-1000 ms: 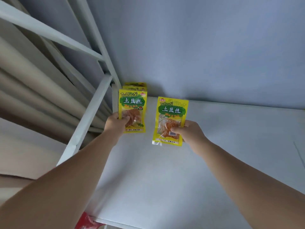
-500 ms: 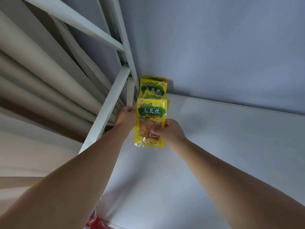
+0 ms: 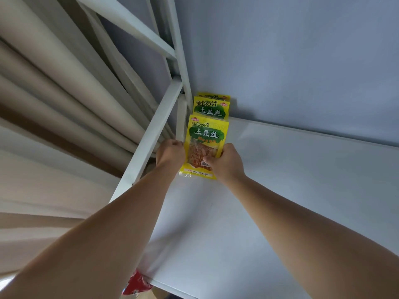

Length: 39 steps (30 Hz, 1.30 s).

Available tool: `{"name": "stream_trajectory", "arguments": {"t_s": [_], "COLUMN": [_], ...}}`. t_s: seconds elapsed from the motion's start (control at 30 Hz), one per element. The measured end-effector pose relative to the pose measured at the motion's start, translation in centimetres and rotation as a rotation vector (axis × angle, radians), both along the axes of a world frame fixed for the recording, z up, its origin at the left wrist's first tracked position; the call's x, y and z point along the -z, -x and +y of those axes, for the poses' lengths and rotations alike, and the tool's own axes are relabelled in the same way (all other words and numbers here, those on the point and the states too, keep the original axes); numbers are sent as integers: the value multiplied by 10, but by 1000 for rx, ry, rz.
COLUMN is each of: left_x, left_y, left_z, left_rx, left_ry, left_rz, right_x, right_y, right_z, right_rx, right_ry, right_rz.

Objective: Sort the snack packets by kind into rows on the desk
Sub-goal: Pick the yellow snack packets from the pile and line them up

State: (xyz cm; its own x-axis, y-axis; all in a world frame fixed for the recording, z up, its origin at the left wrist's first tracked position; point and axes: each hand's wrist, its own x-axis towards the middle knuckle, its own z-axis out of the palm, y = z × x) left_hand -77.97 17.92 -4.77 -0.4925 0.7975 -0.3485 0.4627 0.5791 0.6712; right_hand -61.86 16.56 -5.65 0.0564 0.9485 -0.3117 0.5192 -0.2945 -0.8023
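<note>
1. Here, fingers of the right hand [image 3: 225, 164] are clamped on a flat yellow plastic snack packet [image 3: 207, 134]; whether the curled left hand [image 3: 170, 153] grips it cannot be told.
2. The packet is held at the back-left corner of the white desk [image 3: 269, 212], overlapping matching yellow packets [image 3: 210, 107].
3. It is judged light, floppy and slick, and best pinched at the edges.

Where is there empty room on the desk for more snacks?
The desk is bare right of the packets, from the wall to its near edge, and between the arms. It is crowded in the far left corner, where the left hand and right hand meet at the front packet.
</note>
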Motion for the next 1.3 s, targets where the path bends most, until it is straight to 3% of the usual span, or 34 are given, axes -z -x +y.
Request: {"name": "stream_trajectory", "arguments": {"t_s": [0.27, 0.67, 0.8, 1.03, 1.3], "left_x": [-3, -29, -40, -55, -76], "left_y": [-7, -17, -30, -67, -136], "left_z": [-11, -28, -33, -43, -61], "left_rx": [-26, 30, 186, 413, 657], "left_ry": [42, -103, -179, -259, -277], "left_rz": [-102, 85, 76, -109, -65], "right_x": [-9, -21, -33, -62, -86], "right_y": [-2, -21, -46, -104, -184], "right_z": [-8, -18, -24, -57, -104], "right_rx": [-31, 0, -3, -9, -12], "right_ry": [77, 99, 22, -107, -211], "right_rz": [-65, -131, -173, -260, -311]}}
